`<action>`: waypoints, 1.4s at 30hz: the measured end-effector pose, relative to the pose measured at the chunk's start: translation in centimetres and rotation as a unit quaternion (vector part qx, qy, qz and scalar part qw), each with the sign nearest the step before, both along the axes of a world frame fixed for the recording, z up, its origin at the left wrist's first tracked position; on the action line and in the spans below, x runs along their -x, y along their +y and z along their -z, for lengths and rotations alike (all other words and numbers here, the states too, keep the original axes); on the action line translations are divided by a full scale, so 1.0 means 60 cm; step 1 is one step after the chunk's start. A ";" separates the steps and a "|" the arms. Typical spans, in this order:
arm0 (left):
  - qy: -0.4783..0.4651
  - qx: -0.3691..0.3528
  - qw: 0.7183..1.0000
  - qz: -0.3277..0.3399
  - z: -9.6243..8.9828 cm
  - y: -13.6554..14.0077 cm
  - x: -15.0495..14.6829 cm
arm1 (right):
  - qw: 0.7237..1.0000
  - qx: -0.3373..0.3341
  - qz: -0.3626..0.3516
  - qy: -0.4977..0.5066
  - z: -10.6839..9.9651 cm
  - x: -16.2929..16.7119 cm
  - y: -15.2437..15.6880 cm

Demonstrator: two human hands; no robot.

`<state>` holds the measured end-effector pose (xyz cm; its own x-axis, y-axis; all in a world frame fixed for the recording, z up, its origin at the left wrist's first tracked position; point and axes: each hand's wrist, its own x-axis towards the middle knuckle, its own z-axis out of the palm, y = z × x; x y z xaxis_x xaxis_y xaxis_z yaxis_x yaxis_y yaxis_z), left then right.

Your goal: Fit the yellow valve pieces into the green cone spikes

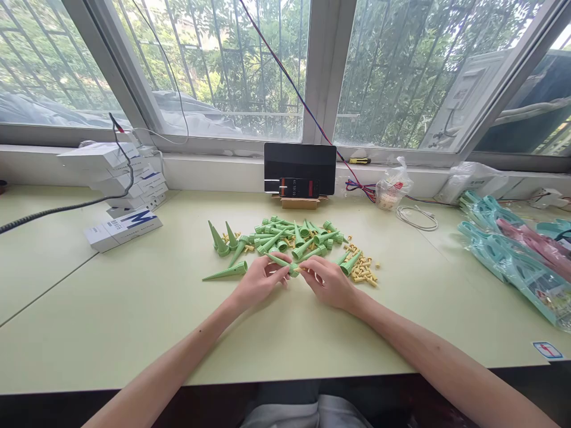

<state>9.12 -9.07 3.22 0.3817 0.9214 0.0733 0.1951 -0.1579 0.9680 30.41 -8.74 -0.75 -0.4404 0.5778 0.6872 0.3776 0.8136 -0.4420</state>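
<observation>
My left hand (263,277) is closed around a green plastic watering spike (293,270), its tapered tip pointing up and left and its wide end turned to the right. Against that wide end, my right hand (328,279) pinches a small yellow plug (300,269), mostly covered by the fingertips; how far it sits inside I cannot tell. Just beyond both hands lies a heap of green spikes (307,233). One loose spike (227,271) rests to the left of my left hand. Small yellow plugs (364,272) are scattered to the right of the heap.
At the back, a phone showing a timer (300,188) leans on a black tablet (300,160). White boxes (125,229) are stacked at the left. Bagged teal plastic items (513,261) lie at the right, near a coiled white cable (417,219) and a plastic bag (393,189).
</observation>
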 end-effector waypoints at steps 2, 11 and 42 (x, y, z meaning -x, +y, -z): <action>-0.005 0.000 1.000 -0.003 0.000 0.000 0.000 | 1.000 -0.002 0.000 -0.003 -0.002 0.000 0.000; -0.024 -0.012 1.000 -0.013 -0.008 -0.001 -0.003 | 1.000 -0.001 -0.004 -0.001 -0.003 -0.001 -0.001; 0.037 -0.056 0.996 -0.050 0.006 -0.001 -0.003 | 0.999 -0.012 -0.021 -0.033 -0.018 0.006 -0.011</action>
<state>9.31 -9.15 2.85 0.2964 0.9428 0.1529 0.2861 -0.2404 0.9275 30.03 -9.42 0.33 -0.5089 0.5421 0.6687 0.3710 0.8391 -0.3978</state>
